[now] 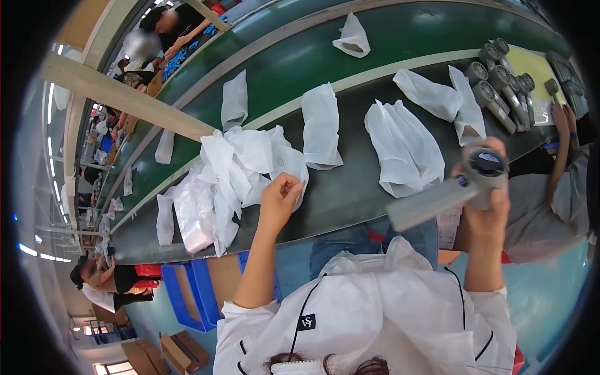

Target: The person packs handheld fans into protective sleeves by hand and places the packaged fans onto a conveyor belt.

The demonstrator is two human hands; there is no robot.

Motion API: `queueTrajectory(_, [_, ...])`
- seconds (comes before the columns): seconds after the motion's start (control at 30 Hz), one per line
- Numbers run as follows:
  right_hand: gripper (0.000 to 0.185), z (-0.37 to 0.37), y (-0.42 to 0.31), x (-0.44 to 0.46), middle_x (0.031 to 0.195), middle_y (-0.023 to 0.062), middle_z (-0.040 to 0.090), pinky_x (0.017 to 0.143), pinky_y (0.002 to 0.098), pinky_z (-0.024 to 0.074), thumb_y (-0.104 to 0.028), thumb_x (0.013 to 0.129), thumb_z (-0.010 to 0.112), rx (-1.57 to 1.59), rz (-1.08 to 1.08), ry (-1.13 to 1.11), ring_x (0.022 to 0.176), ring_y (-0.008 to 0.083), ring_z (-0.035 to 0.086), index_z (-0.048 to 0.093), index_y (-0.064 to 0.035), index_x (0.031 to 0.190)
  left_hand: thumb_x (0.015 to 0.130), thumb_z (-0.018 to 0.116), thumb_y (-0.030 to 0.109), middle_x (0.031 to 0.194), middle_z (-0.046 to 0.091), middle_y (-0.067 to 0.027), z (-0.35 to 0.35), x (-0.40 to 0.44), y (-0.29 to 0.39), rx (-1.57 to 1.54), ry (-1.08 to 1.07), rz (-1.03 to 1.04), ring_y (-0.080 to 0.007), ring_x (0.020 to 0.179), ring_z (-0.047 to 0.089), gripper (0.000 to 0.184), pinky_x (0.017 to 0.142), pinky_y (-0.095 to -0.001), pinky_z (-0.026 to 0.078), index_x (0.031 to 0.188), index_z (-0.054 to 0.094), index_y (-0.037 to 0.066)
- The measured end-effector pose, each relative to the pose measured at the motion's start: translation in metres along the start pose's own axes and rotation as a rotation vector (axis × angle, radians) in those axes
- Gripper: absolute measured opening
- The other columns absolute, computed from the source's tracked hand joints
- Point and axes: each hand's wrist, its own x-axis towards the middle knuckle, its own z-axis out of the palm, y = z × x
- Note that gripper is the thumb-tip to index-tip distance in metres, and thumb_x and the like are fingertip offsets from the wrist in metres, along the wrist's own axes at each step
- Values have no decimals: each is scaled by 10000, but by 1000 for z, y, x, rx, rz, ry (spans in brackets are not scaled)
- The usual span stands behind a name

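One gray hand fan (451,195) is held in the right hand (487,209) over the near right edge of the black table (347,194), its handle slanting down to the left. The left hand (279,199) is bent narrow beside the pile of white bags (250,153) on the left; whether it grips a bag, I cannot tell. Several other fans (505,84) lie far right.

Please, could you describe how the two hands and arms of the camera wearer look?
The left hand and right hand have no gloves. The forearms are bare, below short, loose white sleeves with thin black lines.
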Motion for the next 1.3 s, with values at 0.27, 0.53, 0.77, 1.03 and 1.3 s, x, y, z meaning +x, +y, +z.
queueTrajectory(0.27, [814,79,72,-7,1153,110,497,641,334,613,-369,689,854,21,-77,-18,994,230,614,349,-98,1266,949,602,57,826,557,36,20,1,65,-682,-148,17,-40,740,490,36,672,-198,393,932,578,35])
queueTrajectory(0.53, [699,41,94,4,1172,130,471,831,374,535,-70,684,756,-421,-365,-93,1052,234,562,358,-85,1258,963,586,92,823,553,16,21,-2,68,-709,-216,33,-65,716,494,56,652,-221,414,934,551,57])
queueTrajectory(0.77, [732,65,107,-1,1178,173,532,931,394,453,-140,617,860,-671,-524,-346,1073,304,558,420,-99,1199,967,565,89,786,536,27,16,-12,98,-545,-376,64,-61,692,484,65,637,-219,417,924,537,50])
queueTrajectory(1.03, [663,77,109,2,1220,157,569,912,416,493,-189,645,884,-833,-393,-525,1139,369,557,506,-87,1180,960,566,76,766,515,29,5,-17,120,-399,-426,92,-53,684,464,67,623,-211,403,915,525,47])
queueTrajectory(1.3, [698,89,111,3,1263,171,565,895,401,491,-165,679,855,-852,-540,-215,1102,351,571,446,-72,1236,941,584,73,755,523,6,15,-32,126,-391,-290,189,-66,672,476,76,622,-216,404,914,529,28])
